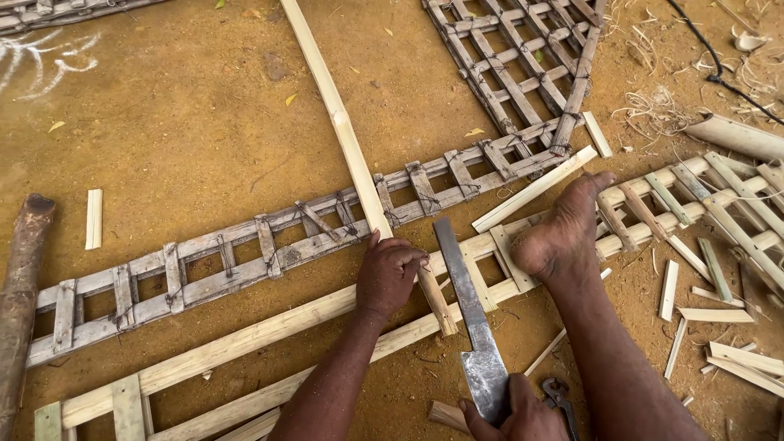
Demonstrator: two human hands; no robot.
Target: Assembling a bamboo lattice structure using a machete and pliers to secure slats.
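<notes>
Here the left hand (388, 273) closes its fingers around a long bamboo strip (347, 139) running from near to far-left; the right hand (510, 412) grips a blade (465, 286) pointing far.

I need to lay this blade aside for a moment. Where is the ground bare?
Bare ground lies between the long bamboo strip and the dark log, above the grey lattice. Right of the foot, offcuts crowd the ground.

The right hand (523, 416) is running off the bottom edge, hiding the knife (472, 318) handle. The long bamboo strip (343, 131) is exiting the top edge.
</notes>
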